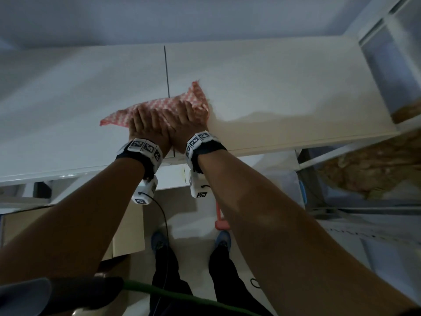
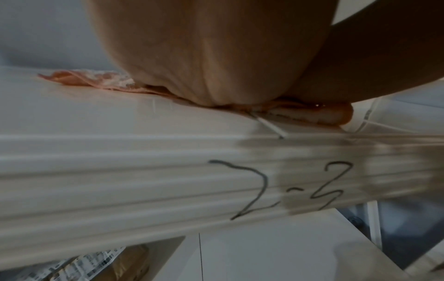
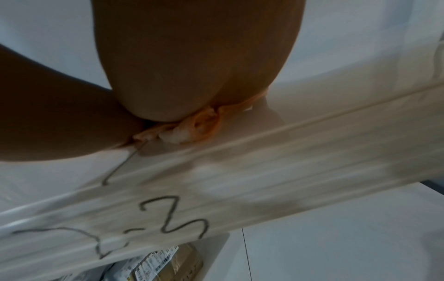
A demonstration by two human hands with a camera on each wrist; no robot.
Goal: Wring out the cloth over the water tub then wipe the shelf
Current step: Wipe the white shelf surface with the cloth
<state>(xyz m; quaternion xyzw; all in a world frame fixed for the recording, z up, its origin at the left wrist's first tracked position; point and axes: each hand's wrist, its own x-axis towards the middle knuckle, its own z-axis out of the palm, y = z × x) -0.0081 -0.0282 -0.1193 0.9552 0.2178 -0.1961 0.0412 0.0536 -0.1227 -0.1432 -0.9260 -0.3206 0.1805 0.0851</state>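
A red-and-white patterned cloth (image 1: 198, 96) lies spread on the white shelf top (image 1: 284, 87), straddling a dark seam in the panel. My left hand (image 1: 145, 119) and right hand (image 1: 184, 115) lie side by side, fingers straight, pressing flat on the cloth's near half. In the left wrist view the palm heel (image 2: 211, 76) sits on the cloth (image 2: 96, 79). In the right wrist view the palm (image 3: 192, 76) covers the cloth, whose bunched edge (image 3: 192, 125) pokes out near the shelf's front lip (image 3: 264, 171). No water tub is in view.
The shelf's front edge carries handwritten marks (image 2: 276, 188). A white upright frame (image 1: 376, 53) bounds the shelf on the right. Below are a cardboard box (image 1: 127, 229), labelled packages (image 3: 163, 262), a pink handle (image 1: 219, 215), a green hose (image 1: 182, 295) and my feet.
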